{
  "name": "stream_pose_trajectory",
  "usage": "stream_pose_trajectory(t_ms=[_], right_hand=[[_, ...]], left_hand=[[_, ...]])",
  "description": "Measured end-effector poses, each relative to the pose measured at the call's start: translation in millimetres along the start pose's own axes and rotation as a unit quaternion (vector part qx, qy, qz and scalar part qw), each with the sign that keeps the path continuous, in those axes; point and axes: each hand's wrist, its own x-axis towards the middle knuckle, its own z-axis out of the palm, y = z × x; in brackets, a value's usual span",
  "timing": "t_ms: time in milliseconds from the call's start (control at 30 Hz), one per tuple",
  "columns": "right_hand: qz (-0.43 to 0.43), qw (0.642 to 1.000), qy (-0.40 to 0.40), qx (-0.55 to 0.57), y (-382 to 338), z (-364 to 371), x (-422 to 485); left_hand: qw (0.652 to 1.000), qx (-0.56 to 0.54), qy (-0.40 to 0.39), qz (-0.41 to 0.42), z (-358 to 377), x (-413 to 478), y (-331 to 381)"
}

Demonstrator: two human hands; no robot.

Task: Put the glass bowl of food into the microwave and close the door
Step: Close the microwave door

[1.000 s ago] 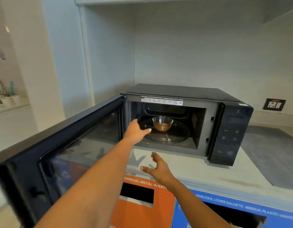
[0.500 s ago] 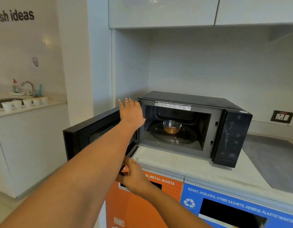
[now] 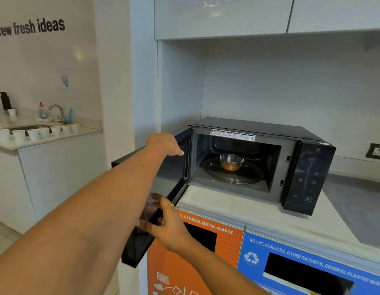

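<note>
Beyond both hands, the black microwave [image 3: 263, 162] sits on the pale tabletop [image 3: 244, 209] with its cavity open to view. Inside, on the round glass turntable [image 3: 232, 174], stands the glass bowl [image 3: 231, 161], upright, with brown food in its bottom. It is well apart from either hand, further in and to the right of the left hand.

Hinged at the microwave's left side, the door [image 3: 159, 201] swings out toward the camera, about half open. The left hand [image 3: 165, 143] reaches across its top edge, close to the hinge; the palm faces down and the fingers [image 3: 179, 152] point loosely toward the cavity, not curled around anything. Whether the palm actually presses on the door cannot be told from this angle. Lower down, the right hand [image 3: 167, 224] is at the door's outer bottom corner, fingers spread and laid against the door's face and edge, with a faint reflection of them in the dark glass.

Below the right hand, the cabinet front carries an orange panel [image 3: 184, 262] lettered "GENERAL METAL WASTE" and, to its right, a blue panel [image 3: 302, 258] lettered for plastic waste. To the right of the microwave, a wall socket [image 3: 377, 151] sits above a grey mat [image 3: 359, 207]. Far to the left of the left arm, a row of white cups [image 3: 35, 133] lines a second counter beside a sink tap [image 3: 58, 112].
</note>
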Motion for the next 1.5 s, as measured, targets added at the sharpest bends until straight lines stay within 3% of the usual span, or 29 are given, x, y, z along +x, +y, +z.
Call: stream_pose_trajectory(t_ms=[300, 467, 733, 933, 1167, 1500], right_hand=[[-0.035, 0.987, 0.11, 0.11, -4.1, -43.6, -32.2], [-0.036, 0.961, 0.24, 0.134, 14.1, -80.1, -46.7], [-0.014, 0.934, 0.326, 0.146, 44.7, -155.8, -69.0], [-0.006, 0.915, 0.389, 0.112, 66.3, -202.9, -72.3], [0.032, 0.878, 0.472, 0.067, 93.5, -247.8, -63.1], [0.081, 0.855, 0.511, -0.014, 116.1, -283.4, -43.9]], left_hand=[[0.997, 0.066, -0.012, 0.042, -11.3, -22.9, 49.3], [0.996, 0.06, -0.003, 0.066, -10.5, -32.1, 87.8], [0.994, 0.031, -0.045, 0.097, -2.6, -32.1, 151.8], [0.985, -0.071, -0.044, 0.153, 4.0, -20.7, 194.9], [0.968, -0.101, 0.02, 0.229, 19.1, 14.3, 239.9], [0.943, -0.108, 0.074, 0.307, 31.0, 51.4, 274.6]])
